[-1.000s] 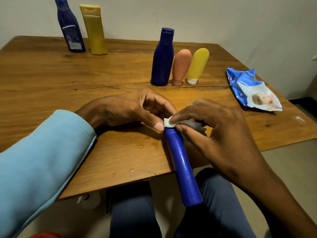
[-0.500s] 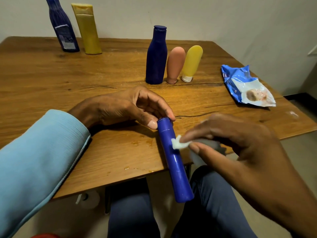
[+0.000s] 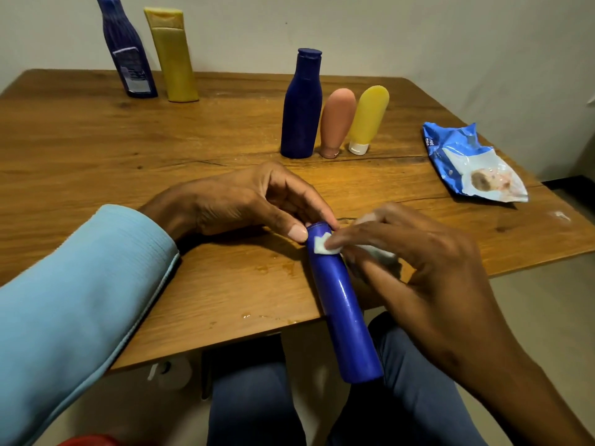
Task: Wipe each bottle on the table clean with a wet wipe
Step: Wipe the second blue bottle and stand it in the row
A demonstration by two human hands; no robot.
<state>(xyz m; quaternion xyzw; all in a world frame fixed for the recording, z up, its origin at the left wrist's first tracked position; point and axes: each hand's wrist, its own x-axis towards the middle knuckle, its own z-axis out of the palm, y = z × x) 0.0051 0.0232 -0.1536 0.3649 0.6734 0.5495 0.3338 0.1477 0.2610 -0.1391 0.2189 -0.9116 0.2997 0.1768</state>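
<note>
I see the blue tube bottle (image 3: 341,304) lying across the near table (image 3: 96,162) edge, its lower half hanging over my lap. My left hand (image 3: 238,201) pinches its far end with thumb and fingers; my right hand (image 3: 415,249) pinches the wet wipe (image 3: 322,246) against it there. If I press hard, I judge the slick tube could pivot and slip from my left-hand pinch.

A wooden table (image 3: 96,149) (wet spots) against a pale wall (image 3: 418,33).
</note>
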